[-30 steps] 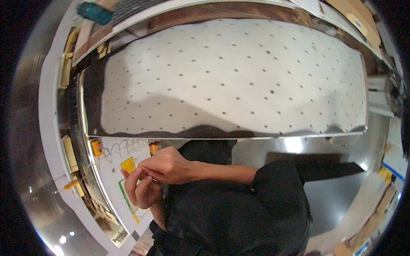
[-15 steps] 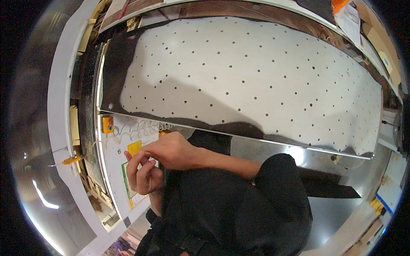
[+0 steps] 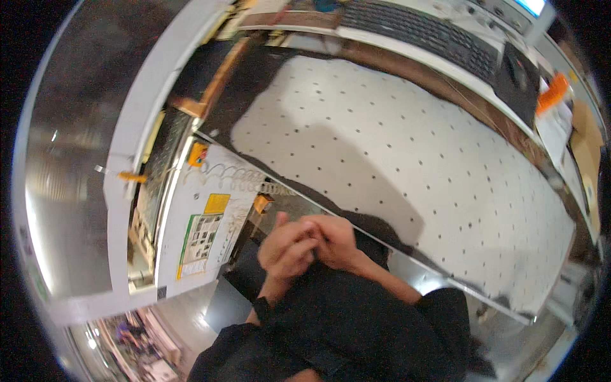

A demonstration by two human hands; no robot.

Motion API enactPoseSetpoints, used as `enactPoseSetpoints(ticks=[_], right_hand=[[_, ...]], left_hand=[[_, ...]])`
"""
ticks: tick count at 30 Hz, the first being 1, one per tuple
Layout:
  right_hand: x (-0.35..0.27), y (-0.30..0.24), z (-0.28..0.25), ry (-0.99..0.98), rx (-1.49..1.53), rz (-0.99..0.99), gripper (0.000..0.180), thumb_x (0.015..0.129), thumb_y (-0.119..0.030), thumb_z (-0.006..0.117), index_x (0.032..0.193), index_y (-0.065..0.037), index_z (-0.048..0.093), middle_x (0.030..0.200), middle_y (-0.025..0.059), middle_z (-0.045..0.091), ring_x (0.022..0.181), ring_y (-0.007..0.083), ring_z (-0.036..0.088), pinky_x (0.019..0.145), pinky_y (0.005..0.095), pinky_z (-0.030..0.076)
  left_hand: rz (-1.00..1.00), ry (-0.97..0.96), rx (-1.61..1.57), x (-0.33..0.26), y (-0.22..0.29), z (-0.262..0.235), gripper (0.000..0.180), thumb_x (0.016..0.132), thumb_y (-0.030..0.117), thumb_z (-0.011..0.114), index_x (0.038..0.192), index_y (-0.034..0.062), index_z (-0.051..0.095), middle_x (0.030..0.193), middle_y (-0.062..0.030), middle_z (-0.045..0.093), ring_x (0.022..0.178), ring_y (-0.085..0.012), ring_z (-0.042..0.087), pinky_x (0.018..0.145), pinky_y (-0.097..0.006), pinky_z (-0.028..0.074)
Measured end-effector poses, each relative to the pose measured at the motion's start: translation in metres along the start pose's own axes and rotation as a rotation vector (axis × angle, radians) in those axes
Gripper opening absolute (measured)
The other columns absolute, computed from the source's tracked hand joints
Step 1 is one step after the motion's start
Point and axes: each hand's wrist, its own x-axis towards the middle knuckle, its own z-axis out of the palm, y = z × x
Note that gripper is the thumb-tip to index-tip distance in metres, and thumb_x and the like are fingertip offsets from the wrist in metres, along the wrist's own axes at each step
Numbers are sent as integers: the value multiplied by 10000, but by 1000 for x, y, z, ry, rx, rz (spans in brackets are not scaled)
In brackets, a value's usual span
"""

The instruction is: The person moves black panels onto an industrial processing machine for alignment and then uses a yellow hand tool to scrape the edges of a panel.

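Observation:
Close in front of my body, my left hand (image 3: pixel 285 249) and my right hand (image 3: pixel 335 240) meet, fingertips pressed together. The left thumb points upward while its fingers curl in against the right hand. My right hand is bent closed, and whatever may lie between the fingers of either hand is hidden. Both hands are beside the near edge of a pale board with rows of small holes (image 3: pixel 356 146), apart from its surface. Dark patches border the board.
Beyond the board lie a black keyboard (image 3: pixel 420 38) and a dark pad (image 3: pixel 517 79). To the left are a yellow-handled tool (image 3: pixel 132 177), a small yellow control box (image 3: pixel 198 154), a coiled clear hose (image 3: pixel 235 176) and a posted yellow-green sheet (image 3: pixel 202 239). An orange object (image 3: pixel 552 93) sits far right.
The view has turned and shifted, bringing the keyboard into sight. My hands now appear farther right and closer to my body; they still touch each other.

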Motion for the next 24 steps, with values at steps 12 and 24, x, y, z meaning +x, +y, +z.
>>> enactPoseSetpoints(ticks=[12,24], right_hand=[[-71,-46,-63,-107,134,240,198,1031,-169,555,1060,-14,676,889,172,704,764,335,715,653,367,553],[-72,-66,-35,-178,-108,87,138,1000,-95,581,1049,-2,671,879,156,710,761,326,715,635,381,542]], left_hand=[[-78,12,116,-28,104,27,95,904,17,659,837,18,725,1023,-144,744,904,-282,748,1002,-445,544],[-196,170,-18,-38,100,-6,126,865,-37,667,789,56,705,976,-115,746,850,-249,748,983,-442,555]])
